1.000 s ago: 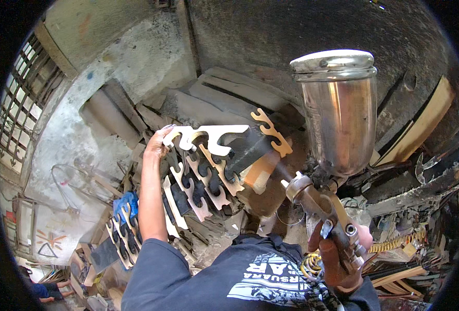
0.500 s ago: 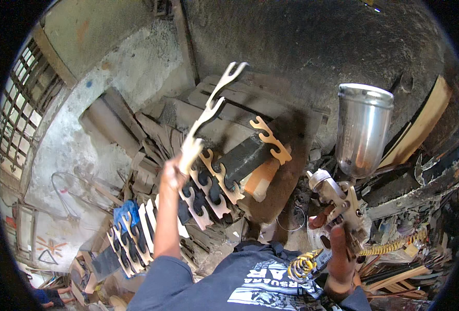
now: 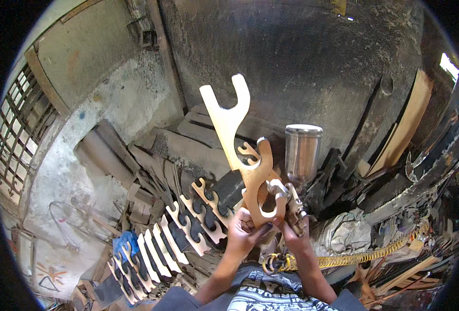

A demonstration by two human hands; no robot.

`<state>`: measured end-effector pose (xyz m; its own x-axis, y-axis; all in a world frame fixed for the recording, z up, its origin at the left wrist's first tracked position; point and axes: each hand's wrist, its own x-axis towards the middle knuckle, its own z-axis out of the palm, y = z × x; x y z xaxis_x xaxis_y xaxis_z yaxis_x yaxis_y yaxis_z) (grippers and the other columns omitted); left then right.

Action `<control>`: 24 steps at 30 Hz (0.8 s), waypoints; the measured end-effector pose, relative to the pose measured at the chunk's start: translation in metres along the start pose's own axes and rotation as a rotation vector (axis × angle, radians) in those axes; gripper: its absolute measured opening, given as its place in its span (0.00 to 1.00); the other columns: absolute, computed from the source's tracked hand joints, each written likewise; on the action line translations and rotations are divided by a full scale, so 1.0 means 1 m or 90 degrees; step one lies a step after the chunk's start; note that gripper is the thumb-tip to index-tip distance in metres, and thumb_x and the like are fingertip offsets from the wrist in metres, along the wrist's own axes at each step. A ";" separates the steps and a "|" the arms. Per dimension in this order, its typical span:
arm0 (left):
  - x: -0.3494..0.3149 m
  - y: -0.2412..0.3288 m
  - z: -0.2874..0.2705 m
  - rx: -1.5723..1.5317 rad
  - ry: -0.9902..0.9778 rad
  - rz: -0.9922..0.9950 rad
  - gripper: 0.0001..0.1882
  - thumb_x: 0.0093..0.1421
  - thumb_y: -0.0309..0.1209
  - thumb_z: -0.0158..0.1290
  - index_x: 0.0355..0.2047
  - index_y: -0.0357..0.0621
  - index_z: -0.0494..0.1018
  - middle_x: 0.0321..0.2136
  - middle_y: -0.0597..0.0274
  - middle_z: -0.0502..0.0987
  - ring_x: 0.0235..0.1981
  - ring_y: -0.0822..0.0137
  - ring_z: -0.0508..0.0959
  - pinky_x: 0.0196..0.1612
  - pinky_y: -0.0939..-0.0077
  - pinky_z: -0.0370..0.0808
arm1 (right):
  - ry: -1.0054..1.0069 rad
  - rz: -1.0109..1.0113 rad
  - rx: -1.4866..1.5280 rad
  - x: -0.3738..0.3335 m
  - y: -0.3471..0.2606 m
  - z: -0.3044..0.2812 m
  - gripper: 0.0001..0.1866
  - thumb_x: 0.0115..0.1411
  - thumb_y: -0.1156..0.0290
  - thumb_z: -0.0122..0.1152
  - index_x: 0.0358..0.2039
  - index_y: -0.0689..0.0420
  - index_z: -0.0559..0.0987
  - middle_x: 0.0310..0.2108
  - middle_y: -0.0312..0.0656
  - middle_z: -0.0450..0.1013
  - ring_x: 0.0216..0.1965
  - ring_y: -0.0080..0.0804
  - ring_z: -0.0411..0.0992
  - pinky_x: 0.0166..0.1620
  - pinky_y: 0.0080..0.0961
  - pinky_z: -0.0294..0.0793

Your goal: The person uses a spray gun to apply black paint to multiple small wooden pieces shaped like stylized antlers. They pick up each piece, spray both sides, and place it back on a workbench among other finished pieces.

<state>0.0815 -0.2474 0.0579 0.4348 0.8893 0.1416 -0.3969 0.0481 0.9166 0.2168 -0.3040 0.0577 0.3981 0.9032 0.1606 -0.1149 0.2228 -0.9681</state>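
My left hand (image 3: 242,233) is closed around the lower end of a pale wooden rack piece (image 3: 227,124). It stands upright before me, with a wide fork at the top and curved hooks below. My right hand (image 3: 296,237) grips a metal spray gun (image 3: 295,203), which has a shiny silver cup (image 3: 303,155) on top. The gun is right beside the wood's lower hooks and partly behind them. My right fingertips are close to the wood; whether they touch it I cannot tell. A coiled yellow air hose (image 3: 338,263) runs off to the right near my right wrist.
Several hooked wooden pieces (image 3: 209,199) and plain slats (image 3: 159,250) lie in a row at left on dark boards. A blue plastic bag (image 3: 125,241) is beside them. Large boards lean against the sooty back wall (image 3: 291,62). Scrap wood (image 3: 406,280) is heaped at right.
My left hand has brought the wooden piece rightward and closer, turning its forked face toward me. The spray gun has moved left, next to the piece, and both hands are now close together.
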 end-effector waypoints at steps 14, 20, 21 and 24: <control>0.129 0.149 -0.028 0.239 -0.060 0.089 0.15 0.52 0.23 0.63 0.40 0.33 0.75 0.32 0.62 0.80 0.31 0.78 0.78 0.35 0.84 0.74 | -0.004 0.084 -0.013 -0.026 0.012 -0.024 0.20 0.62 0.73 0.59 0.53 0.63 0.69 0.44 0.38 0.74 0.45 0.25 0.70 0.52 0.24 0.67; 0.124 0.183 -0.054 0.789 -0.159 0.486 0.16 0.48 0.24 0.65 0.38 0.37 0.76 0.29 0.57 0.80 0.28 0.64 0.80 0.34 0.76 0.76 | 0.060 0.158 0.112 -0.038 0.016 -0.028 0.22 0.67 0.55 0.50 0.47 0.64 0.73 0.38 0.45 0.76 0.43 0.38 0.76 0.51 0.34 0.74; 0.125 0.184 -0.060 0.833 -0.188 0.488 0.16 0.47 0.23 0.62 0.38 0.38 0.75 0.32 0.53 0.79 0.32 0.53 0.80 0.37 0.72 0.77 | 0.053 0.132 0.099 -0.042 0.015 -0.027 0.21 0.68 0.57 0.49 0.47 0.63 0.74 0.37 0.43 0.77 0.42 0.34 0.76 0.50 0.32 0.73; 0.123 0.184 -0.086 1.056 -0.276 0.546 0.14 0.45 0.24 0.58 0.34 0.39 0.73 0.38 0.53 0.79 0.40 0.52 0.80 0.45 0.64 0.77 | 0.081 0.129 0.063 -0.055 0.005 -0.020 0.16 0.66 0.64 0.54 0.48 0.62 0.71 0.37 0.41 0.76 0.38 0.28 0.74 0.46 0.26 0.72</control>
<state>-0.0077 -0.0904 0.2114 0.8168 0.2651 0.5124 0.3589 -0.9289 -0.0914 0.2126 -0.3601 0.0403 0.4677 0.8813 -0.0666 -0.2904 0.0821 -0.9534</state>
